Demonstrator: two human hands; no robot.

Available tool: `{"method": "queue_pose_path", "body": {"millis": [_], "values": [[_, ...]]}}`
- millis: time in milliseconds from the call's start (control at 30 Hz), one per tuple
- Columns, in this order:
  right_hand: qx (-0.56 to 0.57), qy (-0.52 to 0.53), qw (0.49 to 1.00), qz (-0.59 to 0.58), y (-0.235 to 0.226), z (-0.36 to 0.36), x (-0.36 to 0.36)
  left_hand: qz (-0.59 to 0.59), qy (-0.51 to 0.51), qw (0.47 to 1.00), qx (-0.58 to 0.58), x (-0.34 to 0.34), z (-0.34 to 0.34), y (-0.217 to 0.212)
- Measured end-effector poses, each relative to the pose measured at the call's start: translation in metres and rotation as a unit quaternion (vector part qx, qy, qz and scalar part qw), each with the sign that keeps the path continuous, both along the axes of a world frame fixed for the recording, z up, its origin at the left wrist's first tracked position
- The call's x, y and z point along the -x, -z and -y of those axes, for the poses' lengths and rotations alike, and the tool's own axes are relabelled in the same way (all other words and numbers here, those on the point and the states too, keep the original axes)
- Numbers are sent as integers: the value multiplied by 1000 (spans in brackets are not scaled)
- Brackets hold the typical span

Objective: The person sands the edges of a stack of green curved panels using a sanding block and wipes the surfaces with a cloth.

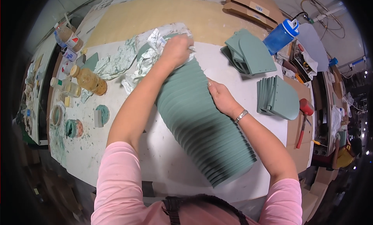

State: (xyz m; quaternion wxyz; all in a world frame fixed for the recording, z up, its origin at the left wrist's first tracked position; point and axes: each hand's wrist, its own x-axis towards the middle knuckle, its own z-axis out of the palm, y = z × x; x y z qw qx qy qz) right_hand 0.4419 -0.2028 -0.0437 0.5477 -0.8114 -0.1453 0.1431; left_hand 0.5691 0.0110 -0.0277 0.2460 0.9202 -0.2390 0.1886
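A long row of overlapping green panels (pixel 198 120) with curved edges lies slantwise on the table before me. At its far end my left hand (pixel 176 50) is closed in a fist on a crumpled white cloth (pixel 147 61), which spreads out to the left of it. My right hand (pixel 223 98), a metal band on its wrist, rests against the right side of the row. Its thumb lies along the panel edges; the other fingers are partly hidden, and the hand looks open.
Loose green panels (pixel 252 54) and a second stack (pixel 276 98) lie right, near a blue bottle (pixel 281 35) and a red mallet (pixel 305 116). Left stand a jar of amber liquid (pixel 91 81), smeared tubs (pixel 74 128) and a grey block (pixel 98 118). Cardboard (pixel 252 11) lies behind.
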Motion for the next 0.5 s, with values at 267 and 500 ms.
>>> {"method": "queue_pose_path", "body": {"millis": [267, 500], "values": [[2, 14, 1000, 1, -9, 1, 3, -15, -67, 996, 57, 20, -35, -1], [63, 43, 997, 17, 1, 3, 2, 11, 11, 1000, 3, -4, -33, 0]]}}
